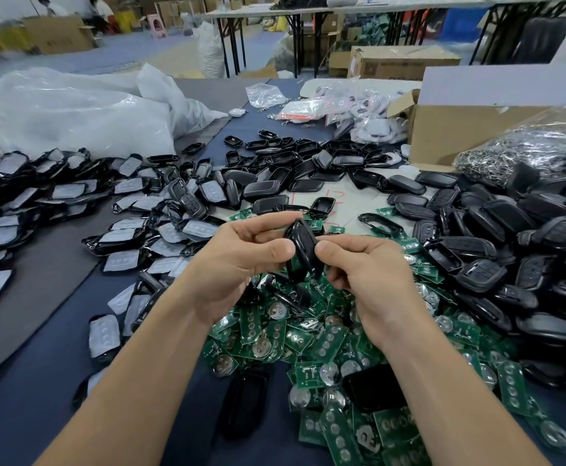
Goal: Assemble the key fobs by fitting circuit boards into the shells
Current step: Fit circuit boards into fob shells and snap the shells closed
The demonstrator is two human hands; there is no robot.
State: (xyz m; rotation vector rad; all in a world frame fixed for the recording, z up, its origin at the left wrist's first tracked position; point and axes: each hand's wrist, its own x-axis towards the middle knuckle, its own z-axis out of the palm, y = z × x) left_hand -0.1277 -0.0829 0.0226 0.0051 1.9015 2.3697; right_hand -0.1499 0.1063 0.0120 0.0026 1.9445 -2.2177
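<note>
A black key fob shell (302,247) is held edge-on between both hands above the table's middle. My left hand (241,264) pinches its left side with thumb and fingers. My right hand (365,270) grips its right side, thumb against the shell. Whether a board sits inside it is hidden. Under my hands spreads a heap of green circuit boards (308,338) with round metal battery contacts. Black shell halves (510,237) are piled on the right. Shell fronts with grey rubber button pads (73,210) lie on the left.
More black shells (291,166) lie at the back centre. Large white plastic bags (73,109) fill the back left. A cardboard box (460,126) and a bag of metal key rings (517,149) stand at the back right. Small bagged fobs (342,109) lie behind. Two loose black shells (244,401) rest near me.
</note>
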